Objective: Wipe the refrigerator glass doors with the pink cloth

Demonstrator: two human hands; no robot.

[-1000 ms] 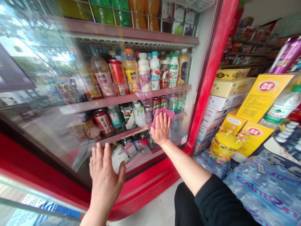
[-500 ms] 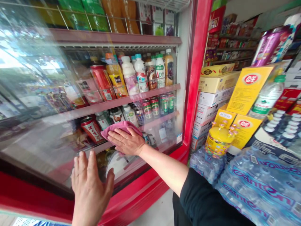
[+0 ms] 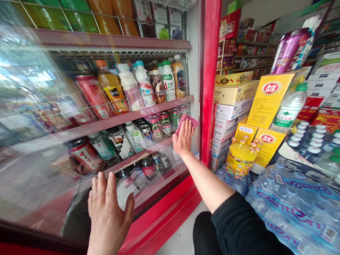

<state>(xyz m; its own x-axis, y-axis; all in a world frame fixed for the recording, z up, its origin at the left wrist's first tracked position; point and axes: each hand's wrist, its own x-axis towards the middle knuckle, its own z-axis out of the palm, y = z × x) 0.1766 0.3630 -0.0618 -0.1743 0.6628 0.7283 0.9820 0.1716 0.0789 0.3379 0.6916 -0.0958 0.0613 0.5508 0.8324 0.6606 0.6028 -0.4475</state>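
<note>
My right hand (image 3: 183, 137) presses a folded pink cloth (image 3: 191, 122) flat against the glass door (image 3: 170, 173) of a red-framed drinks cooler, near the door's right edge. The cloth's edges show beyond the fingers; the rest is under the palm. At the lower middle my left hand (image 3: 108, 209) is up before the glass, holding nothing, its fingers stretched and thumb apart. Whether its palm touches the glass I cannot tell. Behind the glass, bottles and cans stand on shelves, among them a white bottle with a green cap (image 3: 168, 80) and a red can (image 3: 86, 154).
The cooler's red frame (image 3: 209, 85) rises right of the glass. Beyond it stand stacked cartons (image 3: 231, 109), yellow boxes (image 3: 267, 102), a yellow candy tub (image 3: 240, 157) and shrink-wrapped water bottles (image 3: 294, 209). Reflections blur the glass's left part.
My right hand has slid the pink cloth to the right and up across the glass, toward the frame. My left hand stays raised and open. The view has turned slightly right.
</note>
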